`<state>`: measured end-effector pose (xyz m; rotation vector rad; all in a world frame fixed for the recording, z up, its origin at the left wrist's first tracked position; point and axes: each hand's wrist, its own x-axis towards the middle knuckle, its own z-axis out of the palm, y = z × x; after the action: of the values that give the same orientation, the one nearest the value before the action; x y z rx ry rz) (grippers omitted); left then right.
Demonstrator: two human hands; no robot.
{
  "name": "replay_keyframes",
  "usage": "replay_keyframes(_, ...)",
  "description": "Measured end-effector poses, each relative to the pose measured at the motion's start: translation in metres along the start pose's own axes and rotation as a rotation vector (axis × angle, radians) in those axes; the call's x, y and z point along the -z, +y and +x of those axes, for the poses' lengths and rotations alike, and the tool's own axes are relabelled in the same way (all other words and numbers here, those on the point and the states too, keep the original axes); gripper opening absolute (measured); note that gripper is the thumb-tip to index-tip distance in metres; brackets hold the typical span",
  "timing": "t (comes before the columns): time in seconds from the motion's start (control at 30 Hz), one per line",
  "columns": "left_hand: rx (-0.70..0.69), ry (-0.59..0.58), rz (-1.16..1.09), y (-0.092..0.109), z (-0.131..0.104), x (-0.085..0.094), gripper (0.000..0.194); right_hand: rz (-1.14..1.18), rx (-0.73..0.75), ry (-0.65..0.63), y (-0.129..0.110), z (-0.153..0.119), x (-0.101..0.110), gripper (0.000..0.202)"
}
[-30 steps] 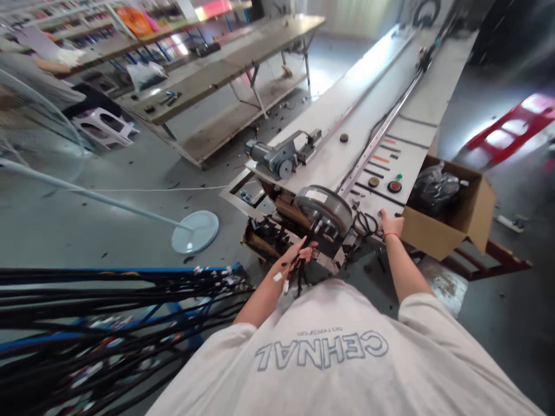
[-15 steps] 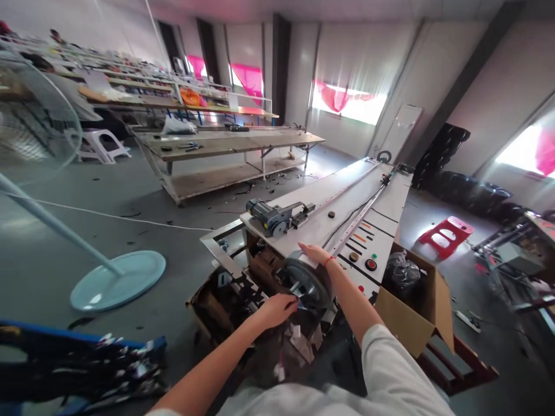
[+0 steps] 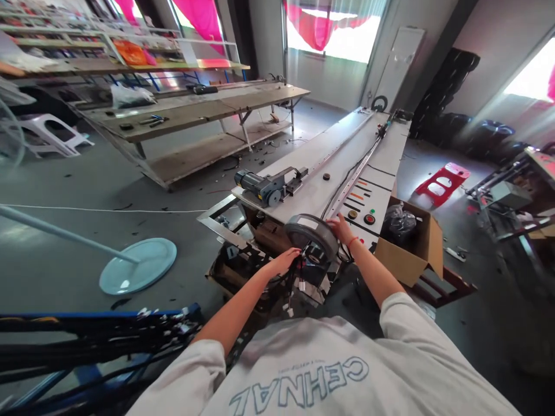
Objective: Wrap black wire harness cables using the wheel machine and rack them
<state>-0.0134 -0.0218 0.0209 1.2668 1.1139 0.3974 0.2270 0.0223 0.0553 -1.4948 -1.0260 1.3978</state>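
A dark grey wheel (image 3: 299,232) with a black hub stands tilted at the near end of the long white table (image 3: 303,199). My right hand (image 3: 344,231) is at its right rim, fingers curled against the edge. To the left of the hub, my left hand (image 3: 284,261) has its fingertips pinched together at the top of a bundle of wires (image 3: 291,289). White connectors (image 3: 302,285) dangle from these wires below the wheel. How far the fingers wrap round the wires is partly hidden.
A motor unit (image 3: 260,188) sits on the table's left corner. Right of the table stands an open cardboard box (image 3: 401,263) with a black plastic bag in it. A fan's round base (image 3: 139,266) and a rack of dark cables (image 3: 99,341) are on the left.
My view has tipped downward. My right hand has slid from the wheel's top to its right rim, and the wheel has turned its hub more towards me. My left hand stays beside the hub.
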Motion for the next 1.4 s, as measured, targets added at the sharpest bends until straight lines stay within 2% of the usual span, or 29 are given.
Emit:
replay_keyframes(0.13,0.127,-0.094,0.048,0.009,0.016,0.007,0.021,-0.209,0.085,-0.063,-0.037,0.024,-0.029,0.071)
replay_keyframes(0.23,0.193,-0.126,0.117,0.019,0.024,0.01,0.022,-0.277,0.164,-0.084,-0.036,0.022,-0.037,0.068)
replay_keyframes(0.3,0.169,-0.149,0.224,0.024,0.023,0.011,0.027,-0.252,0.176,-0.085,-0.018,0.011,-0.031,0.071)
replay_keyframes(0.4,0.055,-0.139,0.434,0.029,0.016,0.008,0.035,-0.362,0.108,0.157,0.023,-0.011,-0.013,0.067)
replay_keyframes(0.47,-0.009,-0.049,0.649,0.031,0.01,0.003,0.038,-0.466,0.038,0.338,0.05,-0.025,-0.002,0.053)
replay_keyframes(0.53,-0.036,0.061,0.896,0.038,0.005,0.0,0.033,-0.575,0.001,0.453,0.07,-0.037,0.006,0.038)
replay_keyframes(0.6,-0.017,0.101,1.073,0.048,0.0,0.006,0.025,-0.76,-0.047,0.55,0.082,-0.047,0.011,0.042)
replay_keyframes(0.67,0.011,0.103,1.138,0.059,-0.005,0.024,0.026,-0.971,-0.124,0.593,0.088,-0.056,0.016,0.051)
replay_keyframes(0.8,-0.021,0.106,1.097,0.066,-0.007,0.072,0.033,-1.099,-0.224,0.416,0.094,-0.074,0.031,0.047)
replay_keyframes(0.87,-0.05,0.109,1.02,0.057,-0.002,0.084,0.03,-1.117,-0.199,0.372,0.098,-0.083,0.041,0.044)
replay_keyframes(0.93,-0.022,0.109,0.843,0.044,0.002,0.084,0.028,-1.084,-0.192,0.379,0.099,-0.09,0.051,0.043)
replay_keyframes(1.0,0.033,0.092,0.581,0.031,0.004,0.078,0.027,-0.95,-0.173,0.391,0.096,-0.099,0.057,0.04)
replay_keyframes(1.07,0.064,0.099,0.365,0.023,0.001,0.071,0.027,-0.744,-0.061,0.354,0.09,-0.112,0.053,0.035)
replay_keyframes(1.13,0.082,0.111,0.259,0.02,-0.004,0.066,0.028,-0.529,0.125,0.237,0.083,-0.129,0.035,0.032)
replay_keyframes(1.17,0.092,0.119,0.24,0.021,-0.007,0.065,0.028,-0.421,0.205,0.138,0.08,-0.138,0.022,0.032)
replay_keyframes(1.23,0.079,0.14,0.271,0.024,-0.01,0.066,0.03,-0.208,0.255,-0.092,0.075,-0.153,-0.011,0.035)
replay_keyframes(1.3,0.0,0.182,0.419,0.029,-0.011,0.069,0.029,-0.014,0.122,-0.339,0.073,-0.16,-0.046,0.042)
replay_keyframes(1.4,-0.099,0.24,0.732,0.036,-0.008,0.073,0.028,0.27,-0.236,-0.701,0.069,-0.146,-0.091,0.061)
